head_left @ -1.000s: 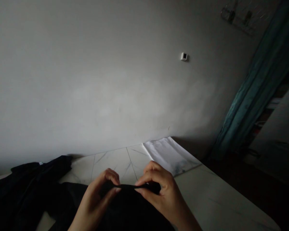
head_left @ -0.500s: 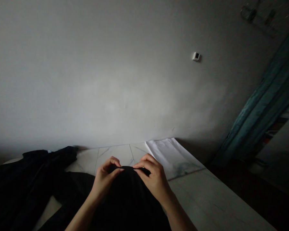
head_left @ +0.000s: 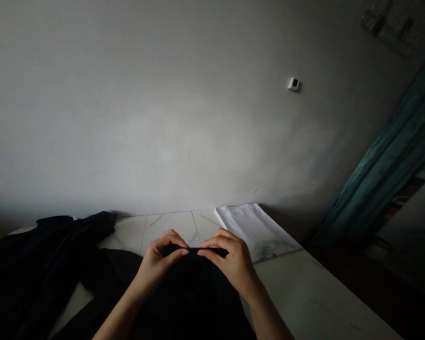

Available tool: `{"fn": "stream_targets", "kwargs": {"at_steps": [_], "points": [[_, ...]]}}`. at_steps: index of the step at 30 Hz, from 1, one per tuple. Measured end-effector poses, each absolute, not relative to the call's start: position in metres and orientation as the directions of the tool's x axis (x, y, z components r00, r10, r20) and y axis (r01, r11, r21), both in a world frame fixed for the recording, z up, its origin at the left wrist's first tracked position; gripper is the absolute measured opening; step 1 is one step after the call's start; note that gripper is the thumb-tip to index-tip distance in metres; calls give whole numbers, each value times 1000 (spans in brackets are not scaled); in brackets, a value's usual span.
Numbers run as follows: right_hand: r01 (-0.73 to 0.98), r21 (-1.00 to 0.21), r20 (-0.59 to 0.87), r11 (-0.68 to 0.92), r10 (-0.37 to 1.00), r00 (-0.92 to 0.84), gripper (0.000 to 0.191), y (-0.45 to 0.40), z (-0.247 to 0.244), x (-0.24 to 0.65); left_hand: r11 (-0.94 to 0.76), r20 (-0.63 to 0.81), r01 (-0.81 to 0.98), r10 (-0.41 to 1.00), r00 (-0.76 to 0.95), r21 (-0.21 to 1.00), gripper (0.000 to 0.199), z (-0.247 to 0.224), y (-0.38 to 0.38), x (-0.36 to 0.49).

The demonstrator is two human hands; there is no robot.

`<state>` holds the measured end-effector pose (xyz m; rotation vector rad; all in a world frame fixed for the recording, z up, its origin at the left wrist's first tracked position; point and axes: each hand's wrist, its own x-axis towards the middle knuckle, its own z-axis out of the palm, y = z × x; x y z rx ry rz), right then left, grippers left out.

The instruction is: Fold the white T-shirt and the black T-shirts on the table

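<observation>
A black garment hangs from my fingers at the lower middle, too dark to show its kind. My left hand pinches its top edge between thumb and fingers. Close beside it, my right hand pinches the same edge, with only a small gap between the two sets of fingertips. The lower part of the cloth runs out of the frame at the bottom.
More black clothing lies heaped on the left of the marble-patterned table. A folded white cloth with a grey-green print lies at the back, near the grey wall. A teal curtain hangs at right.
My left fingertips have shifted right along the black edge, narrowing the gap between my hands. The view has turned slightly to the left.
</observation>
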<state>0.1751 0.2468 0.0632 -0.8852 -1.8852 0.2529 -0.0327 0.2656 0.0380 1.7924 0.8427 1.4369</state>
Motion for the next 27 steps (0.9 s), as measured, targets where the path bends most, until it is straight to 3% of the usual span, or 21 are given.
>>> {"fn": "stream_targets", "kwargs": {"at_steps": [3,7,12,18,22,27], "points": [[509,-539,641,671,719,-270,4,250,62,176,-615,598,182,788,145,767,7,40,259,-28],[507,-563,587,652,748,-311,15,248,60,166,-641,620,303,764,176,705,7,41,251,-22],[486,-541,559,687,725,-403,28,234,65,154,-644,617,336,761,198,687,8,45,247,-22],[397,-612,575,684,730,-370,4,235,63,153,-642,594,257,766,245,722,7,54,248,-27],[362,-650,580,668,744,-332,15,244,57,153,-565,514,261,823,241,783,12,58,251,-31],[361,-633,611,685,728,-310,20,244,66,164,-388,282,238,881,380,891,24,56,256,-43]]}}
